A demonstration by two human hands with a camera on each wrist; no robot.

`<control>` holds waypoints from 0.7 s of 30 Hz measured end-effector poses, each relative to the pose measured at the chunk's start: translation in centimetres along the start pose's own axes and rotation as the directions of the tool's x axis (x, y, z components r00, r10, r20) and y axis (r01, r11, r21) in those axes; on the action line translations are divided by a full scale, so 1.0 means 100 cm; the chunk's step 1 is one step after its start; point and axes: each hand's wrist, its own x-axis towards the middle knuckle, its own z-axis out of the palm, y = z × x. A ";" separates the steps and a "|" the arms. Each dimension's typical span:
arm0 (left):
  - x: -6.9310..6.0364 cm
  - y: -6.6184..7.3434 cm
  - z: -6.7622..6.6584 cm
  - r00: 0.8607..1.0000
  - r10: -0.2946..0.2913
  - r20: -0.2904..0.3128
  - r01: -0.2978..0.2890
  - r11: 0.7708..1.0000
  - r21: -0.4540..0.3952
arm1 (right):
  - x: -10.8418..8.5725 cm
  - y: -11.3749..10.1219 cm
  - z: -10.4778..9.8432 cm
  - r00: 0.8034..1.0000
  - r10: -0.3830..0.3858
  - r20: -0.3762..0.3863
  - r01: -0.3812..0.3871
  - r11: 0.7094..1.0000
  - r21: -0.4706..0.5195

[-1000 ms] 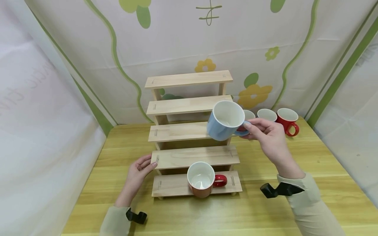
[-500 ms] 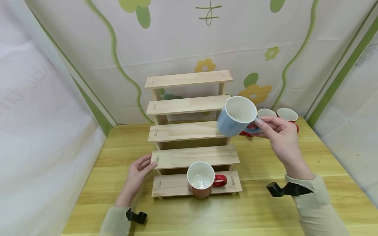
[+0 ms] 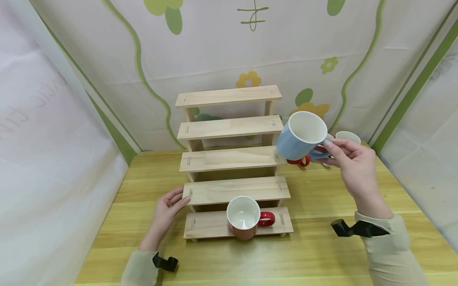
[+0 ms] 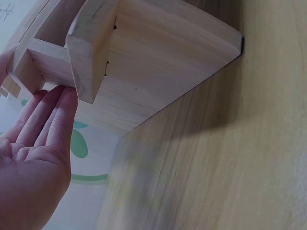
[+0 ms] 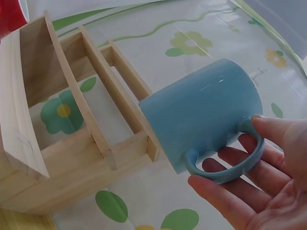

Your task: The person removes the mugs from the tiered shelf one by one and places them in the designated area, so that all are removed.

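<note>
My right hand (image 3: 359, 172) pinches the handle of a light blue mug (image 3: 300, 141) with a white inside, held in the air just right of a tiered wooden rack (image 3: 229, 159). In the right wrist view the blue mug (image 5: 201, 110) is seen from its side, with thumb and fingers at its handle. My left hand (image 3: 166, 212) grips the left end of the rack's second-lowest board, thumb on top and fingers underneath. In the left wrist view these fingers (image 4: 57, 117) reach under the board. A red-handled mug (image 3: 244, 232) stands upright on the lowest board.
Behind my right hand, more mugs stand on the wooden table (image 3: 322, 254) at the back right, mostly hidden; a white-lined mug (image 3: 348, 136) and a red mug handle (image 3: 305, 161) show. A patterned cloth wall (image 3: 214, 47) encloses the back and sides.
My right hand has carried the blue mug rightward and slightly up, from in front of the rack's middle board to beyond its right end. The left hand has stayed in place.
</note>
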 end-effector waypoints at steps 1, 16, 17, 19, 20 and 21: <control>0.000 0.000 0.000 1.000 0.000 -0.001 0.000 1.000 0.001 | 0.000 0.000 -0.001 1.000 0.002 -0.005 -0.002 1.000 0.004; -0.001 0.000 0.001 1.000 0.001 -0.011 -0.001 1.000 0.006 | -0.002 0.005 -0.022 0.996 0.059 -0.067 -0.057 0.998 0.029; -0.001 0.000 0.001 1.000 0.003 -0.009 -0.002 1.000 0.004 | -0.002 0.006 -0.024 0.996 0.057 -0.066 -0.055 0.998 0.033; -0.001 0.000 0.001 1.000 0.003 -0.009 -0.003 1.000 0.001 | -0.002 0.007 -0.027 0.996 0.055 -0.068 -0.052 0.998 0.046; -0.001 -0.001 0.000 1.000 0.004 -0.009 -0.004 1.000 0.001 | -0.001 0.008 -0.029 0.996 0.057 -0.070 -0.053 0.997 0.051; -0.001 -0.001 0.000 1.000 0.004 -0.009 -0.004 1.000 0.001 | -0.001 0.008 -0.030 0.995 0.059 -0.075 -0.055 0.997 0.059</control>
